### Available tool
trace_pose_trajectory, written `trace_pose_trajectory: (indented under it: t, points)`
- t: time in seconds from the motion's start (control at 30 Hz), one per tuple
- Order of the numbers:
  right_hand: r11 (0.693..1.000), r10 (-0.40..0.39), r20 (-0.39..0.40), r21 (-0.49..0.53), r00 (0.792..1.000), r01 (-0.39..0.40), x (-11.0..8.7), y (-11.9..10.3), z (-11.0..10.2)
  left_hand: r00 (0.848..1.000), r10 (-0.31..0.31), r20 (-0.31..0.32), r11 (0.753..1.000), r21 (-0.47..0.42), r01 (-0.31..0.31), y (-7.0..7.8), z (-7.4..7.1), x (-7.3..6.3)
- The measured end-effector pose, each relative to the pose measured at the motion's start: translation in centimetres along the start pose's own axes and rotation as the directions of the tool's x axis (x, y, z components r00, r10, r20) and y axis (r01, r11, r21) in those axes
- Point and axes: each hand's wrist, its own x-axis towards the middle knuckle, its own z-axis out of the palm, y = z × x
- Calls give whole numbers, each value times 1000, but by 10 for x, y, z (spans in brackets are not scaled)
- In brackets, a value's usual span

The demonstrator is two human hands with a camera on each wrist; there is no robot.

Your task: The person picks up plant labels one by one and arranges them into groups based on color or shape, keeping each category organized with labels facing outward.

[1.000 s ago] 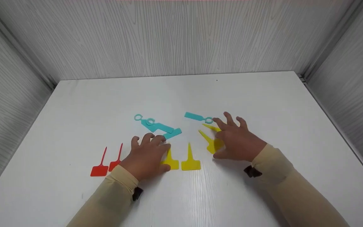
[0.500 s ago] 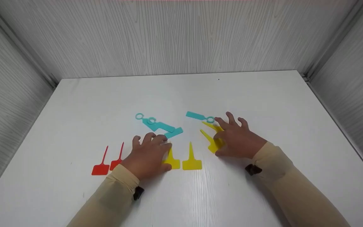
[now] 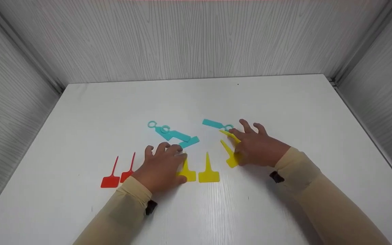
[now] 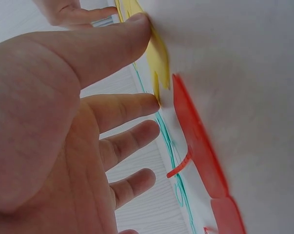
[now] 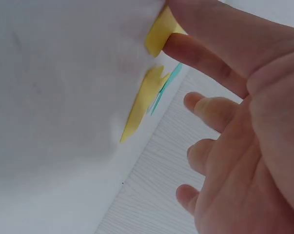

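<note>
My left hand (image 3: 162,169) spans a yellow T-shaped plant label (image 3: 190,175), thumb by its wide base and index finger at its pointed end. The left wrist view shows that hand's fingers fairly straight. A second yellow label (image 3: 209,176) lies just to its right. Farther right, my right hand (image 3: 260,147) pinches the wide end of a tilted yellow label (image 3: 231,161) between thumb and index finger; its other fingers are bent off the table. Another yellow label (image 3: 226,133) lies behind, partly covered by this hand; in the right wrist view it lies flat beyond the fingertips.
Two red plant labels (image 3: 110,181) lie left of the left hand, one partly hidden. Several teal ring-ended tags (image 3: 179,135) overlap behind it. One more teal tag (image 3: 212,123) lies near the right fingertips. Wood-grain panels (image 3: 189,41) enclose the white table (image 3: 196,98).
My right thumb and index finger have closed together on the tilted yellow label, which has shifted slightly. The left hand stays in place. The whole head view has drifted a little.
</note>
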Motion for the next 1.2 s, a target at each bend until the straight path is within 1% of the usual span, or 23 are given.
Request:
trace_pose_trajectory:
  t: [0.1, 0.23, 0.37, 0.5, 0.57, 0.63, 0.73, 0.87, 1.0, 1.07, 1.1, 1.13, 1.2]
  points:
    - [999, -29, -19, -22, 999, 29, -2, -2, 0, 1000, 4, -4, 1000, 2, -4, 0, 0, 0]
    - [1000, -20, -24, 7, 1000, 20, -2, -4, 1, 1000, -1, 3, 1000, 4, 1, 0, -1, 0]
    - [999, 6, 4, 48, 1000, -6, -2, -4, 2, 1000, -1, 8, 1000, -6, 1, 0, -1, 0]
    - [989, 62, 70, 132, 996, -71, 0, -1, 2, 1000, 12, 11, 1000, -8, -12, -1, -1, 0]
    - [976, 87, 104, 191, 991, -106, 1, 0, 2, 1000, 18, 9, 1000, -7, -18, -1, -1, 0]
    - [961, 93, 122, 248, 988, -121, 1, 2, 1, 1000, 20, 9, 1000, -7, -20, -1, -2, 0]
    - [937, 71, 124, 333, 990, -109, -2, 5, 0, 1000, 20, 9, 1000, -11, -20, -1, -3, 0]
    - [894, 40, 116, 439, 992, -87, -7, 7, -2, 1000, 14, 10, 1000, -11, -14, 0, -3, -1]
    - [858, 17, 138, 506, 990, -85, -13, 3, -1, 1000, 12, 13, 1000, -9, -12, 0, -3, -1]
    - [848, 11, 151, 522, 989, -89, -15, -1, -1, 1000, 13, 12, 1000, -7, -13, 0, -3, -1]
    - [851, 11, 154, 518, 988, -90, -16, -4, -2, 1000, 14, 11, 1000, -7, -14, 0, -3, -1]
    - [860, 13, 152, 503, 988, -89, -17, -7, -2, 1000, 15, 11, 1000, -6, -15, 0, -3, -1]
    - [892, 29, 134, 443, 991, -86, -18, -14, -1, 1000, 16, 10, 1000, -5, -16, 0, -2, -1]
